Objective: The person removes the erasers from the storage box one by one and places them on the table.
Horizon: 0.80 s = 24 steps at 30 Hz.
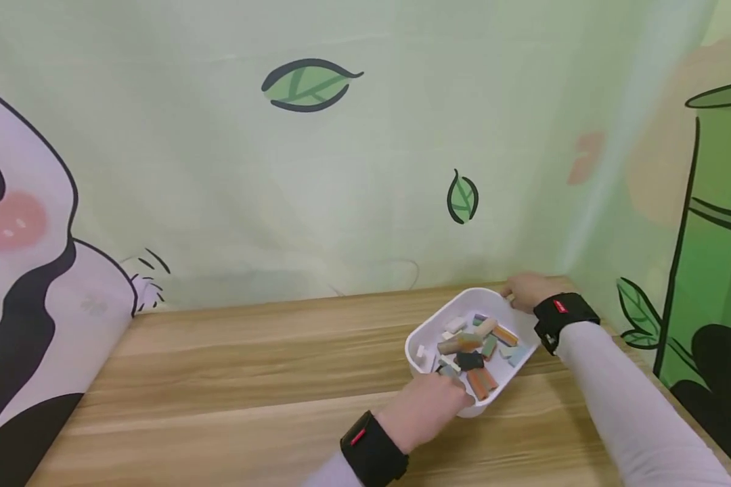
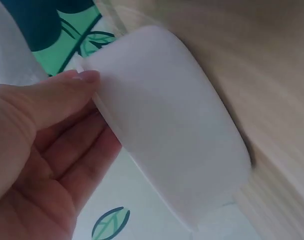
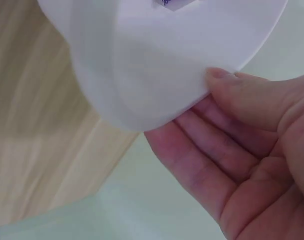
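A: Big picture first: printed cloth (image 1: 371, 149) across the back, and in front of it the wood-grain surface (image 1: 237, 379). And there's the white tub (image 2: 166, 130), over on the right part of the surface, mouth upward!

B: How's it lying?

A: On the diagonal! Long axis from near left to far right, a rounded short end facing each way. Whether its base touches the surface, I can't tell.

B: And the hands?

A: Left hand (image 1: 429, 409) at the near end, a pinching grip: thumb on the outer wall, fingers over the rim. Right hand (image 1: 528, 291) at the far end, rim gripped too, thumb inside and fingers outside.

B: Both ends held, then. What does good handling look like here?

A: Level and even, I'd say. Matched pressure from both hands, because a dip at either end would probably set the load sliding. The rim looks thin, so firm thumbs should help.

B: And that load?

A: Small blocks, loosely jumbled, pointing every which way! Reddish-brown blocks (image 1: 483, 383) toward the near side, a dark block (image 1: 469, 360) just beyond them, a green block (image 1: 489, 347) farther in.
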Tool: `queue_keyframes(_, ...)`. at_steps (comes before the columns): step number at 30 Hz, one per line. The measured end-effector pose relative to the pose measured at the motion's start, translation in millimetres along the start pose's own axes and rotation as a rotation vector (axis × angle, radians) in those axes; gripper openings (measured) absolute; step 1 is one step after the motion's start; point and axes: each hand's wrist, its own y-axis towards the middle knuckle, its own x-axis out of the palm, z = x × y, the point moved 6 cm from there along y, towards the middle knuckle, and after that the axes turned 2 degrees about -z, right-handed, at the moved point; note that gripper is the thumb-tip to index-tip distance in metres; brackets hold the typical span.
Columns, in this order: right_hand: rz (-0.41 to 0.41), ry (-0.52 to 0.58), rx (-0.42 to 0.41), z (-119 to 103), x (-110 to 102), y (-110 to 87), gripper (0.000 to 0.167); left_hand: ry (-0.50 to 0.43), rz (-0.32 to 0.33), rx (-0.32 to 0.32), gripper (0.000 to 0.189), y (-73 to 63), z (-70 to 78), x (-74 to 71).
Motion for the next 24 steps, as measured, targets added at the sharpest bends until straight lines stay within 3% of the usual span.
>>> queue_keyframes(5,0.009,-0.067,-0.126,-37.3,-1.4,18.4,0.025,-0.134,-0.009,-0.041,0.016,-23.1,10.7,-3.2)
queue_keyframes(10,-0.046,-0.047,-0.139,-73.3,-0.6,33.5,0.027,-0.132,-0.073,-0.092,0.017,-43.0,18.9,-2.8)
queue_keyframes(14,-0.082,-0.064,-0.161,-105.6,-1.2,40.1,0.027,-0.099,-0.091,-0.064,0.013,-56.1,24.9,-2.0)
queue_keyframes(17,-0.082,-0.072,-0.187,-131.3,-2.2,43.6,0.027,-0.106,-0.099,-0.057,0.023,-66.0,26.8,-1.4)
queue_keyframes(21,-0.066,-0.076,-0.255,-168.4,-2.9,51.4,0.026,-0.182,-0.148,-0.11,0.042,-76.5,27.5,0.2)
queue_keyframes(24,-0.064,-0.095,-0.314,-196.6,-2.6,57.2,0.025,-0.25,-0.217,-0.172,0.045,-82.0,28.0,3.8)
